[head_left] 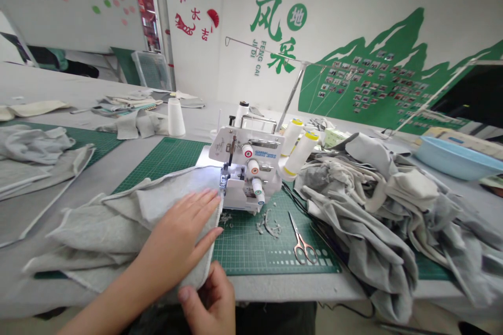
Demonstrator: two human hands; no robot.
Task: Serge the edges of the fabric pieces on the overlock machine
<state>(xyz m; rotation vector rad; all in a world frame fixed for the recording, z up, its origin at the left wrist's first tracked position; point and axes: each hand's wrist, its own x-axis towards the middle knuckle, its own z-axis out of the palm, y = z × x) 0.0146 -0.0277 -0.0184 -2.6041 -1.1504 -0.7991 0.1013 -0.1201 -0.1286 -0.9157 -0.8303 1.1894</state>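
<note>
My left hand (181,235) lies flat with fingers stretched out on a piece of grey fabric (118,220), its fingertips close to the presser foot of a white overlock sewing machine (249,167). The fabric's right edge runs from my hands up to the needle area. My right hand (210,301) sits at the table's front edge, thumb and fingers pinching the near edge of the same grey fabric. The machine's work light shines on the cloth under the foot.
Small scissors (301,243) and thread trimmings lie on the green cutting mat (255,251) right of the fabric. A heap of grey garments (385,209) fills the right side. Thread cones (176,115), more fabric pieces at left and a light blue basin (456,157) stand farther off.
</note>
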